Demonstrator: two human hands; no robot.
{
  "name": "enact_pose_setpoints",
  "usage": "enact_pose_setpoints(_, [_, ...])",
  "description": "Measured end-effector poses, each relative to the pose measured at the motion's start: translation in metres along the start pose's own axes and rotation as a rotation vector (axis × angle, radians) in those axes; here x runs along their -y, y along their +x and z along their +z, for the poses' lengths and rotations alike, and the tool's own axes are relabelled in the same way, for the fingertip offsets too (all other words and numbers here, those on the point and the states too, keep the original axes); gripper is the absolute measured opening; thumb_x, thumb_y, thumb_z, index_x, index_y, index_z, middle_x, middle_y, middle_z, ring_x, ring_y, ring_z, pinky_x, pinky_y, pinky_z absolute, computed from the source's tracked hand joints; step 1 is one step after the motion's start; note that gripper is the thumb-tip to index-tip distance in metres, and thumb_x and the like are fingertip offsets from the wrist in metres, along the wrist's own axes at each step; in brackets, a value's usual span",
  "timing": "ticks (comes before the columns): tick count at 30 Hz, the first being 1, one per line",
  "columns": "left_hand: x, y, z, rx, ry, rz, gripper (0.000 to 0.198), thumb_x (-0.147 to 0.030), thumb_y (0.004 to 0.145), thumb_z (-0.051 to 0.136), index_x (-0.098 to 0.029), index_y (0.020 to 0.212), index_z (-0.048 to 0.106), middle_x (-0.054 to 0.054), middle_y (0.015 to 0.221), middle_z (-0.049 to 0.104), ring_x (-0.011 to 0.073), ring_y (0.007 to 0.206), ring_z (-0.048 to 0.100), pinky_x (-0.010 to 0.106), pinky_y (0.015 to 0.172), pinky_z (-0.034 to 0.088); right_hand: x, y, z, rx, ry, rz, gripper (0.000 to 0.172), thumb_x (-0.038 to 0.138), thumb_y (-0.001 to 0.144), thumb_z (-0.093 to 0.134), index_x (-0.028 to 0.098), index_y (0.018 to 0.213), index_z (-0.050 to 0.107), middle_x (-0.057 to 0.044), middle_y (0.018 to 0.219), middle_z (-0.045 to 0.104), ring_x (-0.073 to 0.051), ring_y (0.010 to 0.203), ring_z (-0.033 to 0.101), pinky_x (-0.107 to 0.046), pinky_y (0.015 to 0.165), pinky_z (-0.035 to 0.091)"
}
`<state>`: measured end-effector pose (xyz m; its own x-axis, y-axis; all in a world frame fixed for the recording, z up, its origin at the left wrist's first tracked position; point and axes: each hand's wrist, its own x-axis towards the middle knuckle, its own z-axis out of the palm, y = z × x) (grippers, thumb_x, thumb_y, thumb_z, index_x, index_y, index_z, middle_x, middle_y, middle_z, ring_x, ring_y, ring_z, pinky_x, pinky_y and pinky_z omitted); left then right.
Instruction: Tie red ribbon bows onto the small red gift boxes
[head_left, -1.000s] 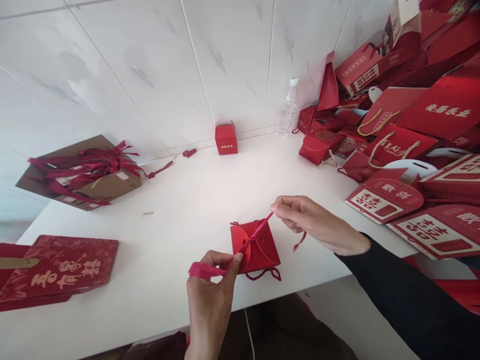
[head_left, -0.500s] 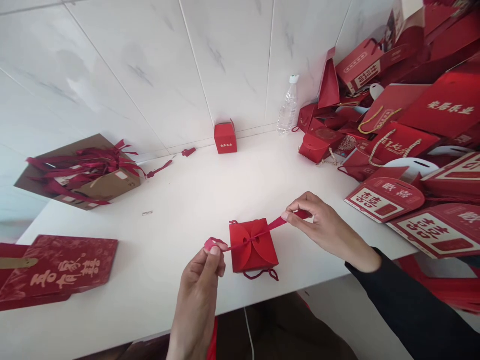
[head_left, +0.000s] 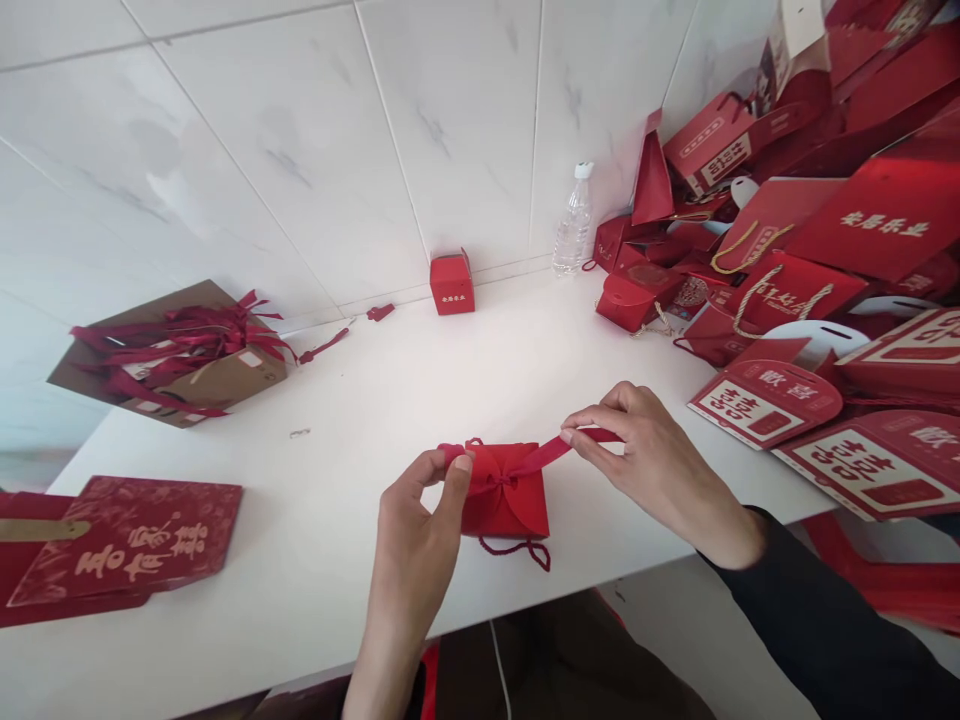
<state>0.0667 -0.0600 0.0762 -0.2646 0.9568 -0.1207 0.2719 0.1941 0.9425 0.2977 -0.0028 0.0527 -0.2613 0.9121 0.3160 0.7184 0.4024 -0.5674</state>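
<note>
A small red gift box with curved petal flaps lies on the white table in front of me. A crimson ribbon crosses its top and is knotted at the middle. My left hand pinches one ribbon end between thumb and forefinger, over the box's left edge and partly covering it. To the right of the box, my right hand pinches the other end, drawn out taut up and to the right. A dark red cord sticks out along the near side of the box.
An open cardboard box of red ribbons stands at left, above a flat red bag. A small red box and a clear bottle stand by the tiled wall. Red gift boxes are heaped at right.
My left hand has moved up and right, closer to the box, and now overlaps its left edge. The right hand stays nearly in place, still pinching the ribbon.
</note>
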Motion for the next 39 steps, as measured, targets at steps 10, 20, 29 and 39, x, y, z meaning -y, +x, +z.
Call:
enact_pose_setpoints(10, [0.008, 0.009, 0.004, -0.094, -0.111, 0.188, 0.032, -0.048, 0.092, 0.063, -0.021, 0.075, 0.064, 0.008, 0.107, 0.074, 0.0241, 0.102, 0.068, 0.035, 0.084, 0.053, 0.012, -0.004, 0.014, 0.327, 0.155, -0.046, 0.008, 0.025, 0.100, 0.062, 0.022, 0.105, 0.068, -0.005, 0.095, 0.065, -0.024, 0.092, 0.061, -0.038, 0.082, 0.050])
enact_pose_setpoints(20, [0.016, 0.006, 0.005, -0.093, -0.252, 0.063, 0.032, -0.050, 0.089, 0.067, -0.021, 0.091, 0.055, 0.004, 0.076, 0.076, 0.0193, 0.079, 0.074, 0.026, 0.066, 0.055, 0.031, -0.006, 0.008, 0.250, 0.248, -0.002, 0.011, 0.017, 0.099, 0.055, 0.022, 0.092, 0.062, 0.001, 0.089, 0.065, -0.016, 0.079, 0.058, -0.029, 0.071, 0.045])
enact_pose_setpoints(29, [0.013, -0.001, 0.003, 0.024, -0.148, 0.161, 0.032, -0.048, 0.093, 0.062, -0.020, 0.109, 0.059, 0.007, 0.099, 0.076, 0.0181, 0.087, 0.072, 0.029, 0.075, 0.058, 0.058, 0.004, 0.004, 0.356, 0.493, 0.119, 0.016, 0.031, 0.095, 0.064, 0.023, 0.083, 0.059, 0.007, 0.070, 0.057, -0.011, 0.061, 0.049, -0.025, 0.057, 0.038])
enact_pose_setpoints(39, [0.019, 0.000, 0.007, 0.033, -0.314, 0.039, 0.036, -0.047, 0.092, 0.065, -0.025, 0.095, 0.037, 0.000, 0.075, 0.074, 0.0168, 0.073, 0.074, 0.025, 0.064, 0.055, 0.059, 0.009, 0.006, 0.309, 0.521, 0.106, 0.010, 0.026, 0.099, 0.059, 0.024, 0.104, 0.069, 0.004, 0.086, 0.072, -0.012, 0.074, 0.062, -0.024, 0.065, 0.044])
